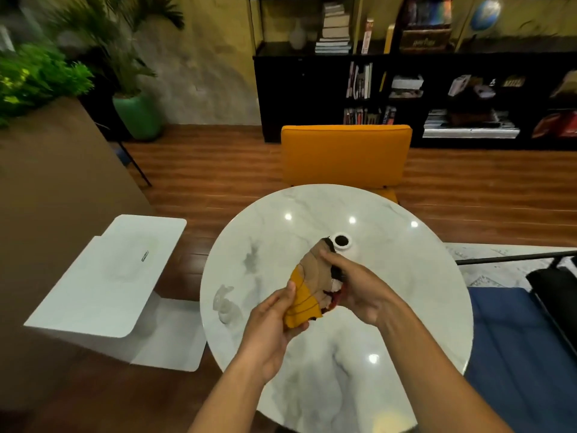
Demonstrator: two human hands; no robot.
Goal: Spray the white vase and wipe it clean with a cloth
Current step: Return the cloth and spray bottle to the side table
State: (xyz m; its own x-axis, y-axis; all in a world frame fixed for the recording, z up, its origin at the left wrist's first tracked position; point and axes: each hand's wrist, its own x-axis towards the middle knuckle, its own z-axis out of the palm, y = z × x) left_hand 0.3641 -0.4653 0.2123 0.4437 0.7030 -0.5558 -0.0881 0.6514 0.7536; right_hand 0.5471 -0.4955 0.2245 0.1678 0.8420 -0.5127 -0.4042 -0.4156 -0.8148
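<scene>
The white vase [349,245] stands near the middle of the round marble table [406,307]. I look down on its rim and dark mouth; its body is mostly hidden. A patterned cloth [307,285] in tan, orange, black and red stretches from just left of the vase's rim toward me. My left hand [274,323] grips the cloth's orange near end. My right hand [359,285] is closed over the cloth's right side, close to the vase. No spray bottle is in view.
An orange chair [345,154] stands at the table's far edge. A white side table [103,276] is on the left, a blue cushion [515,339] and black frame on the right. A black bookshelf [437,98] and potted plants [137,114] are at the back.
</scene>
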